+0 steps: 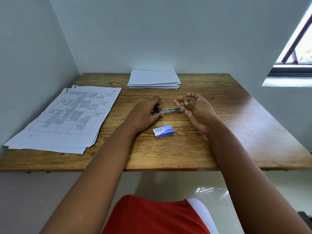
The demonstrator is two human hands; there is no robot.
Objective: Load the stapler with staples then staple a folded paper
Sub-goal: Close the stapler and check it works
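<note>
A small metal stapler lies flat in the middle of the wooden table. My left hand grips its left end with thumb and fingers. My right hand hovers palm-up at the stapler's right end, fingers loosely curled and apart; whether a small thing rests in the palm is unclear. A small blue staple box sits on the table just in front of the stapler, between my forearms. A stack of folded white paper rests at the table's back edge against the wall.
Printed sheets with tables are spread on the left part of the table, next to the left wall. A window is at the upper right. The table's front edge runs across the view above my red clothing.
</note>
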